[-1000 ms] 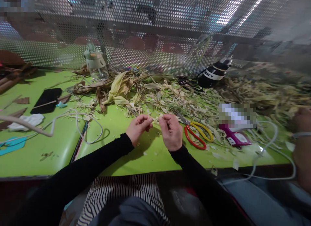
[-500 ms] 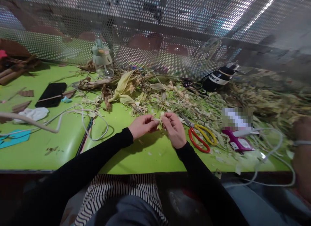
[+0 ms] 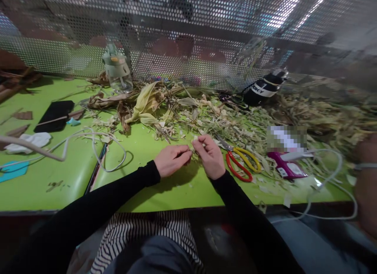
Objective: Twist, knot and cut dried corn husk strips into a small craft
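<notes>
Above the green tabletop, my two hands meet almost fingertip to fingertip. My right hand (image 3: 209, 156) is closed in a pinch on a small pale strip of corn husk (image 3: 195, 138), whose tip shows above the thumb. Close to its left, my left hand (image 3: 173, 161) has its fingers pressed together, and whatever lies between them is hidden. Scissors (image 3: 230, 148) with one red and one yellow handle lie just right of my right hand. Behind the hands spreads a heap of dry husk scraps (image 3: 206, 119), with a larger yellowish corn husk (image 3: 145, 99) on its left side.
A clear bottle (image 3: 119, 75) and a black bottle (image 3: 262, 89) stand behind the heap. Left are a black phone (image 3: 55, 116), crumpled white tissue (image 3: 29, 142) and a looped cable (image 3: 113, 168). A magenta-and-white device (image 3: 284, 166) lies right, near another person's arm (image 3: 366, 187).
My left hand has turned slightly palm-down, and its fingertips have slipped lower beside my right. Less of the pale husk strip shows between them. The whole view has shifted slightly.
</notes>
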A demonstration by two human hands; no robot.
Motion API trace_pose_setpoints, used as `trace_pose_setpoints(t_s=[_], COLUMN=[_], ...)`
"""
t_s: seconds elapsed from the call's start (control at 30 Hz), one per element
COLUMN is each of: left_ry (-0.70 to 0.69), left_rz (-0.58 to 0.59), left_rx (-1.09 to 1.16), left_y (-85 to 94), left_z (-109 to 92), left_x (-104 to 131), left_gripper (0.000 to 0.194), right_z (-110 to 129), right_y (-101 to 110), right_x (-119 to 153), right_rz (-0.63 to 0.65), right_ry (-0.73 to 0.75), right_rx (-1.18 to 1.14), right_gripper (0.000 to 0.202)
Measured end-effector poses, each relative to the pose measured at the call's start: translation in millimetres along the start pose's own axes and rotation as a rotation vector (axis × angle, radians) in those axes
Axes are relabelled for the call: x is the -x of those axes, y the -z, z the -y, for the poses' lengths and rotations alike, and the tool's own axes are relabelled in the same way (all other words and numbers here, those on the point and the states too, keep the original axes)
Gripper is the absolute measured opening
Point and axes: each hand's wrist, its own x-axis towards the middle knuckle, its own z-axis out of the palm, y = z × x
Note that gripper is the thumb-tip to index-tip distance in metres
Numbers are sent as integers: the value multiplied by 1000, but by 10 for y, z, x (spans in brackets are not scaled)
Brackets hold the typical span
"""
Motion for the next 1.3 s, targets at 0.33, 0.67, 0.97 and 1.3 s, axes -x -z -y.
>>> trace_pose_setpoints(t_s=[0.33, 0.67, 0.97, 1.3], left_ry=[115, 133, 91, 133], left_rz=[-169, -153, -3, 41], left_rx=[300, 431, 458, 606], left_y=[22, 98, 221, 278], left_z=[136, 151, 84, 88], left_x=[-79, -118, -111, -148], left_gripper=[29, 32, 30, 28], right_z=[49, 117, 178, 142], right_y=[39, 27, 70, 107], right_x=[-3, 42, 40, 25], right_rz=[187, 191, 353, 365], right_ry=[-109, 169, 35, -53], right_rx=[134, 407, 140, -13], right_gripper=[32, 16, 26, 34])
